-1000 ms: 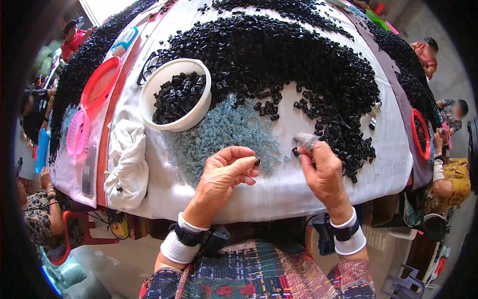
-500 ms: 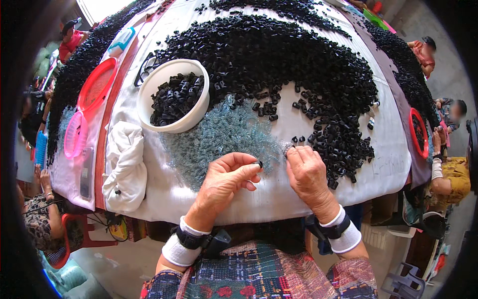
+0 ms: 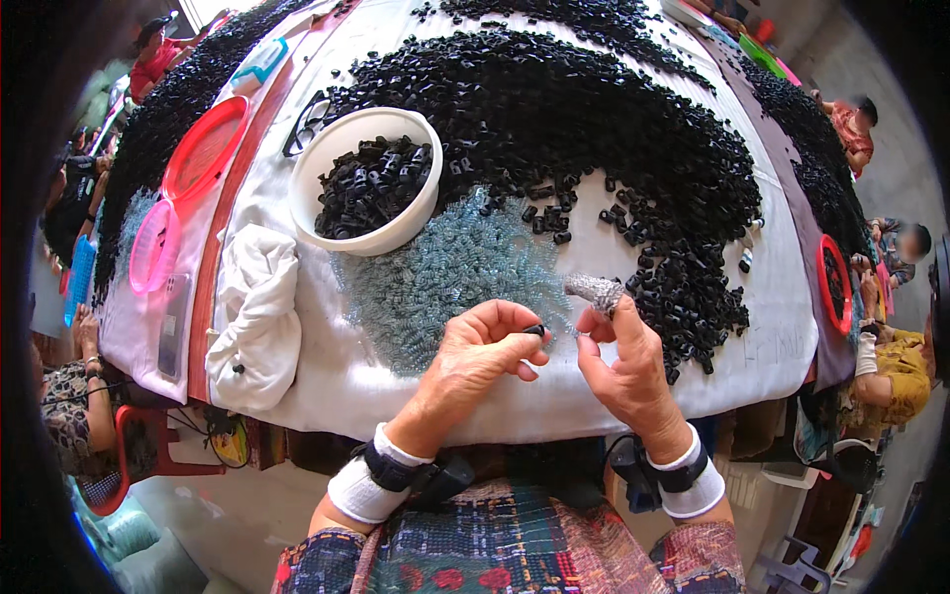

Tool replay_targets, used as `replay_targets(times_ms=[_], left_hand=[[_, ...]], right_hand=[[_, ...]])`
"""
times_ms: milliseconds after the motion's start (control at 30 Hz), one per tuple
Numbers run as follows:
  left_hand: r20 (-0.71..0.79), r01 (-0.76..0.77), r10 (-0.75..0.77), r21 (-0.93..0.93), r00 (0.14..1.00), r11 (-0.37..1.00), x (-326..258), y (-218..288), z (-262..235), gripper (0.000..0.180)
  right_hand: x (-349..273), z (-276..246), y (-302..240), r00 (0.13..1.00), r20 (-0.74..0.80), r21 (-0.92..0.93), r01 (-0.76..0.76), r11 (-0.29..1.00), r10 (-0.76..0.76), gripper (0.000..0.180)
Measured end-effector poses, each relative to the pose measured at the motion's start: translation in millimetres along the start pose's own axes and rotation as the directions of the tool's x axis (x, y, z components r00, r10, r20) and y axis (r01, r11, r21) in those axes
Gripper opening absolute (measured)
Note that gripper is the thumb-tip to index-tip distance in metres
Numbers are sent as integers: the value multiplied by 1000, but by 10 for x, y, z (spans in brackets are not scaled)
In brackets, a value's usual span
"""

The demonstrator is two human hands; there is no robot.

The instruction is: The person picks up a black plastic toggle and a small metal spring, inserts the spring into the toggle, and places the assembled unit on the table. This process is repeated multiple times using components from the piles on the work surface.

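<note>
Head view: a small black plastic piece (image 3: 535,331) sits pinched between thumb and forefinger of the left hand (image 3: 483,342), just above the near edge of a pile of pale blue-grey coil springs (image 3: 450,282). The right hand (image 3: 631,361) is just beside it, to the right, its forefinger wrapped in silvery-grey tape (image 3: 597,291) and extended to the left, apart from the thumb; whether anything tiny lies between that thumb and the curled fingers I cannot tell. Both wrists wear white wristbands (image 3: 368,491) with black straps.

A white bowl (image 3: 427,203), part filled with black pieces, stands at the far left side of the springs. Beyond and to the right spreads a broad heap of black pieces (image 3: 584,109) on the white tablecloth (image 3: 495,416). Black-framed glasses (image 3: 307,129) lie just left of the bowl, and a bundled white cloth (image 3: 255,317) lies nearer, with one black piece on it.

Farther left are a round red tray (image 3: 182,150), a pink basket (image 3: 134,252) and a blue basket (image 3: 79,277). Co-workers sit along the left and right sides, one at the right in yellow clothing (image 3: 899,366).
</note>
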State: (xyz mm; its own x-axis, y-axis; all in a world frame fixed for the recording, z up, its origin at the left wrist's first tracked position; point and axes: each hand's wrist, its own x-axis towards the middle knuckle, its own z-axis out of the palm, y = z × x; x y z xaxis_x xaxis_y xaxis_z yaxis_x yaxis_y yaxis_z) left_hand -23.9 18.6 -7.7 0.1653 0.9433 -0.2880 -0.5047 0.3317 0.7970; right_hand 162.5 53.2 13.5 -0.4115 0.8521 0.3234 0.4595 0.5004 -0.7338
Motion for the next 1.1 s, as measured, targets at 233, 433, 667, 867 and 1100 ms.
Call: replay_targets(times_ms=[233,433,667,867,1100], left_hand=[[86,-69,62,87,994,994,-24,-1,57,23],[15,-57,55,176,998,983,-21,-29,60,20],[-11,-132,138,237,990,962,-14,-51,119,17],[-92,-72,110,347,990,935,-11,-44,156,19],[-96,9,13,226,995,974,34,-22,90,31]], right_hand=[[44,-2,-74,991,111,236,-106,966,81,30],[65,17,-71,980,162,251,-152,956,113,39],[70,17,-87,914,237,626,-403,668,329,27],[24,116,-73,930,83,571,-339,747,358,22],[-11,187,36,966,-190,275,-121,954,177,21]])
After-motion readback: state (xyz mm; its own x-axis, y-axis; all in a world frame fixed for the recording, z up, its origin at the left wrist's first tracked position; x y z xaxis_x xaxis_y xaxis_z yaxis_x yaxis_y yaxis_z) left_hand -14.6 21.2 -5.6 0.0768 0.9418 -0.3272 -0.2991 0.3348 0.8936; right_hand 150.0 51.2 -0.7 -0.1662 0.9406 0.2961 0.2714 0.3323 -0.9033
